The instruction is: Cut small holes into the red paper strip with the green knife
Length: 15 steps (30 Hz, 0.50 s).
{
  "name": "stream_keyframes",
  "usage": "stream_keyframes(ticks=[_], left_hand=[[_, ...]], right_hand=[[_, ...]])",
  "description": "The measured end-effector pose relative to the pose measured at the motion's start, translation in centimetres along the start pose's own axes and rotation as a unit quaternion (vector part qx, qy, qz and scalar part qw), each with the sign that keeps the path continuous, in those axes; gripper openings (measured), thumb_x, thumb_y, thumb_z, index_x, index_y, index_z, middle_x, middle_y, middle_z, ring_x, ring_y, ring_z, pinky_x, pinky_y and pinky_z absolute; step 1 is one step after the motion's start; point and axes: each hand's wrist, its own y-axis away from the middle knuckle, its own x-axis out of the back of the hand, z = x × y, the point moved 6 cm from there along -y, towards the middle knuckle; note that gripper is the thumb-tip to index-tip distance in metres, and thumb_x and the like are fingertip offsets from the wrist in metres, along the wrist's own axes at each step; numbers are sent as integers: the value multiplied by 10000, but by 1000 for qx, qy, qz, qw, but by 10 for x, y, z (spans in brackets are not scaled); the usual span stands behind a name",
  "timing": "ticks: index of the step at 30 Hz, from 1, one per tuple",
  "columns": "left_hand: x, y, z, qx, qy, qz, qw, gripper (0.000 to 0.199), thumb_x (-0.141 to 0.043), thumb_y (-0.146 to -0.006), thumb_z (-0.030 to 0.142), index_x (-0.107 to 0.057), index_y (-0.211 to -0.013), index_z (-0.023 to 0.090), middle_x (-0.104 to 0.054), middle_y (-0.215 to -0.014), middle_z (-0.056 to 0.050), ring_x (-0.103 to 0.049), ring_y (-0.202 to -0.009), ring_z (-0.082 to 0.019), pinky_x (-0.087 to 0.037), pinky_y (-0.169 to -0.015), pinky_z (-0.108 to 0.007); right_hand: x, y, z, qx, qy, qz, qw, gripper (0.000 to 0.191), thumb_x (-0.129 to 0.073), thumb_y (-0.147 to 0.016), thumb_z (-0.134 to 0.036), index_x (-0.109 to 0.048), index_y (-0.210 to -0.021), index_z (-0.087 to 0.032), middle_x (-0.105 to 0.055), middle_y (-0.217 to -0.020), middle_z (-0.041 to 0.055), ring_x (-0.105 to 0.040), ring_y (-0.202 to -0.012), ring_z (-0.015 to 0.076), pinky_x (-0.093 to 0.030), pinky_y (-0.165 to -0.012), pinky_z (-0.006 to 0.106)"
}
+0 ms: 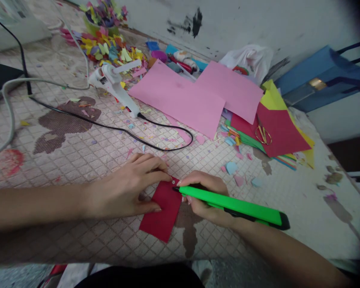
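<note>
A small red paper strip (pixel 159 212) lies slanted on the patterned table cover, right in front of me. My left hand (pixel 138 180) rests flat across its left side, thumb and index finger spread and touching the paper, the other fingers stretched past its top edge. In my right hand (pixel 208 196) is a long bright green tool (pixel 237 204) with a black end cap, its kind not clear. Its dark narrow tip touches the upper right of the paper, close to a small whitish spot. My right fingers are closed around its front end.
A white glue gun (pixel 117 90) stands beyond my hands, its black cable looping nearby. Pink sheets (pixel 180 98) lie behind, with gold-handled scissors (pixel 262 134) on red paper (pixel 283 130) at the right. Paper cut-outs (pixel 108 48) are heaped at the back; scraps litter the cover.
</note>
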Motion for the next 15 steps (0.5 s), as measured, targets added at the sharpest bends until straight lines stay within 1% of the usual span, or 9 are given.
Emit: stream_keyframes(ticks=[11, 15], left_hand=[[1, 1, 0, -3, -8, 7, 1000, 422, -765, -793, 296, -602, -1176, 230, -578, -1184, -58, -534, -1048, -263, -380, -918, -424], [1, 1, 0, -4, -7, 6, 1000, 423, -767, -791, 287, -603, -1176, 228, -585, -1171, -60, -541, -1037, -263, -382, -916, -425]], right_hand=[[-1, 0, -1, 10, 7, -11, 1000, 312, -549, -735, -33, -680, -961, -203, -721, -822, 12, -665, -658, 125, -532, -593, 239], [-1, -1, -2, 11, 9, -9, 1000, 308, -545, -732, -29, -683, -952, -196, -712, -794, 11, -664, -650, 124, -532, -598, 241]])
